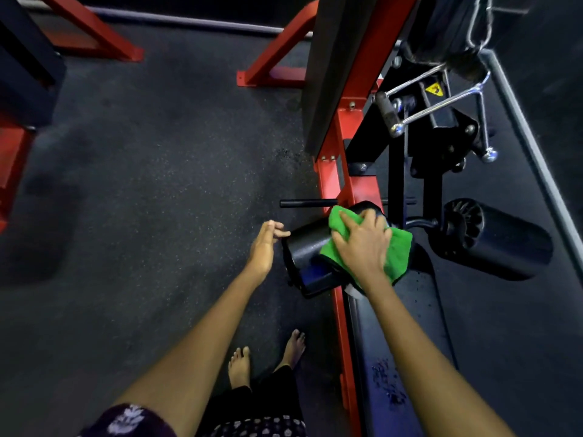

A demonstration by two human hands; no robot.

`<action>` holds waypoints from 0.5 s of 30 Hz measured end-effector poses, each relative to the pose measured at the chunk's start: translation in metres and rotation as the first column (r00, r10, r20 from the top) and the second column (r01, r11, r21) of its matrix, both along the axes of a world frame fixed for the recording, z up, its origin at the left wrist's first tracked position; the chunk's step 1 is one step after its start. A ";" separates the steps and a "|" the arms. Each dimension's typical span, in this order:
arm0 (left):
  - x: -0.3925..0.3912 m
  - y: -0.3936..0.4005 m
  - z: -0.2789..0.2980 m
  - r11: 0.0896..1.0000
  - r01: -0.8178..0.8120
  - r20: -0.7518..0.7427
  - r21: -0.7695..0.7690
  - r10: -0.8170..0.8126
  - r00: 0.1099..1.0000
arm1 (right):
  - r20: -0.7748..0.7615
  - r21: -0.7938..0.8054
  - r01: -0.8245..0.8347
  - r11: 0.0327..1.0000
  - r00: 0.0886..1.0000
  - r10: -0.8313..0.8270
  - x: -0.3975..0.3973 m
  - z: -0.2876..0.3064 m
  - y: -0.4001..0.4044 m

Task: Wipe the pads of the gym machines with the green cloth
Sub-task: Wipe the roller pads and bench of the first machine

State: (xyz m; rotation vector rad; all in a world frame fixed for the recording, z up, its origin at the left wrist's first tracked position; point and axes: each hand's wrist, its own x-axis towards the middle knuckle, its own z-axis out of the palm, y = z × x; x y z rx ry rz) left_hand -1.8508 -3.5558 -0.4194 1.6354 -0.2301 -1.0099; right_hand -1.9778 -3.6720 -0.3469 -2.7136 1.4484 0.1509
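The cloth (397,253) lies on the near roller pad (307,244), under the right hand (362,244); a second roller pad (504,241) sits right.

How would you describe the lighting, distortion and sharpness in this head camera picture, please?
Head view: dim, with dark corners; wide-angle bending curves the red frame; glare glints on the chrome handle; the green cloth under the right hand stays vivid; the left hand looks slightly soft.

A gym floor: dark speckled rubber flooring (151,171) fills the left of the frame, with red steel machine frames (350,171) at centre and upper left. At right, black roller pads (504,241) and a chrome cable handle (441,99) hang over a black machine, with a yellow warning sticker (434,89) above.
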 end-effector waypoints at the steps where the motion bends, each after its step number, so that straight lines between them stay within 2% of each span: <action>1: 0.000 -0.002 0.001 1.000 -0.027 -0.006 -0.009 0.027 1.000 | -0.037 -0.020 -0.024 1.000 0.999 0.023 0.013 0.001 0.009; 4: 0.002 -0.006 0.000 0.992 -0.126 -0.054 -0.015 0.125 0.991 | -0.082 0.032 -0.357 0.934 0.930 0.358 0.033 -0.009 0.051; 5: 0.003 -0.005 0.000 0.988 -0.152 -0.081 -0.015 0.151 0.985 | -0.085 0.055 -0.421 0.905 0.902 0.424 0.030 -0.014 0.062; 8: 0.002 -0.006 0.006 0.988 -0.153 -0.140 -0.030 0.147 0.979 | -0.016 0.086 -0.542 0.836 0.838 0.545 0.006 -0.011 0.049; 9: 0.002 -0.006 0.007 0.991 -0.129 -0.133 -0.036 0.123 0.983 | -0.018 0.078 -0.531 0.844 0.845 0.534 -0.003 -0.010 0.033; 10: 0.002 -0.006 0.008 0.995 -0.091 -0.112 -0.040 0.086 0.990 | -0.044 0.073 -0.462 0.884 0.884 0.465 -0.009 -0.006 0.015; 12: 0.004 -0.005 0.008 1.000 -0.005 -0.055 -0.009 0.005 0.998 | -0.047 0.015 -0.165 0.986 0.985 0.166 -0.014 0.001 -0.022; 13: 0.005 -0.004 0.008 0.999 0.028 -0.023 0.015 -0.028 0.999 | -0.040 0.001 -0.030 1.000 0.999 0.030 -0.010 0.006 -0.037; 15: 0.007 -0.001 0.010 0.993 0.100 0.025 0.063 -0.102 0.994 | -0.040 0.016 0.141 0.990 0.989 -0.140 0.004 0.007 -0.055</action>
